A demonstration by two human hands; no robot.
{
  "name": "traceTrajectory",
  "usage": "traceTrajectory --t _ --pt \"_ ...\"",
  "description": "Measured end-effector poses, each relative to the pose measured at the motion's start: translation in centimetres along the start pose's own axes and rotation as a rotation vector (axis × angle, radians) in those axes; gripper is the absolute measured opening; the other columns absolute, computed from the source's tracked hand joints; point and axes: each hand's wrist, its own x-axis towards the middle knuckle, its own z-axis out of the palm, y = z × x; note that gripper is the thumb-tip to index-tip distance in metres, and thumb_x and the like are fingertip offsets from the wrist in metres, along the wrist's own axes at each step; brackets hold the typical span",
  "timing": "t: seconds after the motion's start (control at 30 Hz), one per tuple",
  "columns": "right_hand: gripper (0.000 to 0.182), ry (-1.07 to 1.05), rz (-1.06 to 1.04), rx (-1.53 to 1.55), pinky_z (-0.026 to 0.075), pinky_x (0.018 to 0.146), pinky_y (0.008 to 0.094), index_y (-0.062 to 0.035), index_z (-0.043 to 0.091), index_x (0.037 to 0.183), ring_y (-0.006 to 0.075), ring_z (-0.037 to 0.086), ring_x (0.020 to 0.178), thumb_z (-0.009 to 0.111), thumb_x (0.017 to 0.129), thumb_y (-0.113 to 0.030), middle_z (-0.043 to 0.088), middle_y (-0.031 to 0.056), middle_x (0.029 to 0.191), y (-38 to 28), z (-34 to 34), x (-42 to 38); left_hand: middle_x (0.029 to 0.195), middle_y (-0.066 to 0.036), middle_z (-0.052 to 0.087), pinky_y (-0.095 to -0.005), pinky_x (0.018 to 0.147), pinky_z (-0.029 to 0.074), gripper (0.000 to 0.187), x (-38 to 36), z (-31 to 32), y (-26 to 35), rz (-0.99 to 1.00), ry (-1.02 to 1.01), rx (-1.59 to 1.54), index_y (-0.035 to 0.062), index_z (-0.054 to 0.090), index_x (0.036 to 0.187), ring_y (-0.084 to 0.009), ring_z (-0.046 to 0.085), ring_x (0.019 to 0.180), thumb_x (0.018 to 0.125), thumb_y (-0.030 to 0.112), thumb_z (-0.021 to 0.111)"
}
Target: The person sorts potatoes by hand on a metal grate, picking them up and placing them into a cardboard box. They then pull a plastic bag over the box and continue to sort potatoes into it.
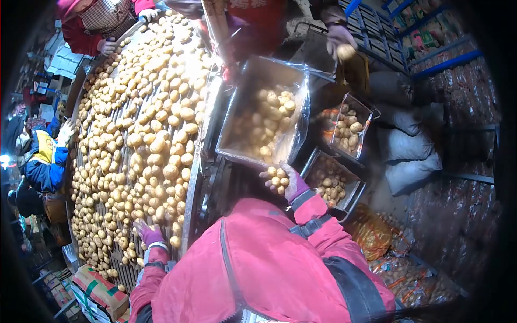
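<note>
Many potatoes (pixel 156 142) lie spread over the slatted roller table (pixel 116 272) on my left. My left hand (pixel 149 233), in a purple glove, rests low among them with its fingers stretched out over the potatoes. In my right hand (pixel 293 184), also gloved, is a cluster of several small potatoes (pixel 277 179), cupped in the fingers. That hand is just below the near corner of a plastic-lined box (pixel 229 132) partly filled with potatoes. A smaller crate (pixel 353 195) with potatoes stands to the right of my right hand.
Another potato crate (pixel 368 119) stands beyond. Filled white sacks (pixel 409 148) and an orange net bag (pixel 371 234) are on the right. A co-worker's gloved hand (pixel 340 39) holds a potato at the top. Other people work along the table's far and left edges. Cartons (pixel 99 290) stand lower left.
</note>
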Motion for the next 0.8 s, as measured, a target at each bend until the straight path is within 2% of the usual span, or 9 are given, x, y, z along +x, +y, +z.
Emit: traceTrajectory --t 0.03,0.3,0.33,0.4,0.47,0.57,0.63,0.7,0.8 --pt "0.053 -0.005 -0.001 -0.01 0.052 0.055 0.0249 0.0012 0.052 0.133 0.0187 0.058 0.07 0.037 0.107 -0.042 0.065 0.0206 0.11 0.1 0.1 0.0 0.164 -0.026 0.009 -0.0456 0.122 0.022 0.087 0.3 1.0 -0.9 0.032 0.044 0.015 0.0064 0.028 0.156 -0.0422 0.017 0.151 0.083 0.029 0.07" --pt "0.052 0.024 -0.036 -0.04 0.051 0.052 0.0253 0.001 0.055 0.128 0.0193 0.06 0.07 0.038 0.106 -0.043 0.066 0.0205 0.106 -0.6 0.1 0.4 0.164 -0.025 0.009 -0.0449 0.122 0.023 0.088 0.0 0.1 0.0 -0.008 0.002 0.043 0.0061 0.029 0.156 -0.0423 0.016 0.151 0.083 0.03 0.07" --pt "0.05 0.05 -0.04 0.073 0.051 0.051 0.0243 0.0004 0.057 0.125 0.0198 0.061 0.067 0.042 0.103 -0.042 0.068 0.0204 0.103 -1.3 -0.2 0.6 0.164 -0.025 0.009 -0.0449 0.122 0.023 0.088 0.0 0.0 0.1 -0.013 0.0 0.048 0.0061 0.028 0.156 -0.0423 0.016 0.151 0.083 0.03 0.07" --pt "0.044 0.092 -0.188 -0.029 0.049 0.05 0.0222 -0.0003 0.059 0.115 0.015 0.058 0.063 0.048 0.1 -0.04 0.067 0.0155 0.097 -4.1 -1.8 1.4 0.165 -0.025 0.009 -0.0446 0.122 0.021 0.09 -0.1 -0.1 0.2 -0.003 0.0 0.044 0.0066 0.027 0.157 -0.0425 0.015 0.151 0.082 0.031 0.07" --pt "0.036 -0.019 -0.234 -0.072 0.048 0.05 0.0205 -0.0027 0.06 0.105 0.0085 0.055 0.061 0.053 0.096 -0.037 0.065 0.0077 0.09 -11.5 -3.0 1.5 0.165 -0.025 0.008 -0.0442 0.123 0.02 0.091 -0.2 -0.2 0.3 -0.002 0.002 0.05 0.007 0.026 0.158 -0.0424 0.014 0.151 0.082 0.032 0.07" --pt "0.039 0.126 -0.49 -0.117 0.05 0.055 0.023 -0.0024 0.058 0.112 0.0101 0.057 0.066 0.052 0.098 -0.038 0.065 0.0085 0.092 -22.4 -2.7 2.3 0.166 -0.023 0.007 -0.0436 0.123 0.02 0.092 -0.3 -0.2 0.2 -0.004 -0.002 0.001 0.0079 0.025 0.158 -0.0417 0.013 0.152 0.082 0.033 0.07" --pt "0.041 0.243 -0.618 -0.119 0.051 0.058 0.0246 -0.0021 0.057 0.117 0.0111 0.058 0.069 0.051 0.099 -0.039 0.065 0.009 0.094 -26.1 -1.6 2.7 0.166 -0.023 0.008 -0.0443 0.123 0.022 0.091 -0.5 -1.1 0.8 -0.02 -0.014 0.035 0.0073 0.027 0.157 -0.0417 0.014 0.152 0.081 0.031 0.07" --pt "0.043 0.233 -0.628 -0.175 0.052 0.061 0.0263 -0.0019 0.055 0.121 0.0121 0.06 0.072 0.05 0.1 -0.039 0.065 0.0096 0.096 -25.3 -0.1 2.8 0.165 -0.022 0.009 -0.0454 0.122 0.022 0.09 -0.2 -0.3 0.8 -0.023 0.022 0.012 0.0068 0.029 0.156 -0.0418 0.015 0.151 0.08 0.03 0.071" --pt "0.047 0.197 -0.52 -0.309 0.053 0.065 0.0288 -0.0015 0.053 0.128 0.0137 0.062 0.077 0.048 0.102 -0.04 0.065 0.0104 0.099 -18.9 3.4 2.8 0.165 -0.023 0.013 -0.048 0.122 0.023 0.089 -0.5 0.7 -0.1 0.035 0.108 -0.077 0.0066 0.032 0.154 -0.0424 0.017 0.15 0.078 0.028 0.073"
